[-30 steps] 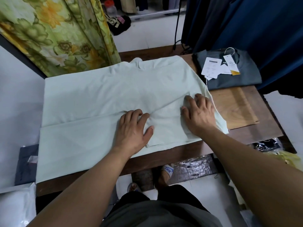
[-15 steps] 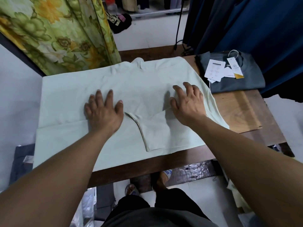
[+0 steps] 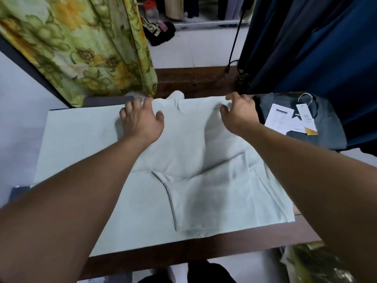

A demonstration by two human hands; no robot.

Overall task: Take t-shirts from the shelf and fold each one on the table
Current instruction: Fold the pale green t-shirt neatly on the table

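Brown wooden table (image 3: 204,253), floral curtain (image 3: 77,43) behind, both hands grasping pale t-shirt (image 3: 193,160) far edge

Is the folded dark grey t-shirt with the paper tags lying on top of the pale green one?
No: the dark grey t-shirt lies on the table beside the pale green t-shirt, at its right.

Floral green curtain (image 3: 81,48) far left; navy drape (image 3: 316,48) far right; pale floor (image 3: 195,52) between; black cable (image 3: 234,48) hanging.

Two t-shirts on one table (image 3: 204,250): a pale green t-shirt (image 3: 193,180) at center and a folded grey t-shirt (image 3: 328,137) (three paper tags (image 3: 279,118) on it) at right.
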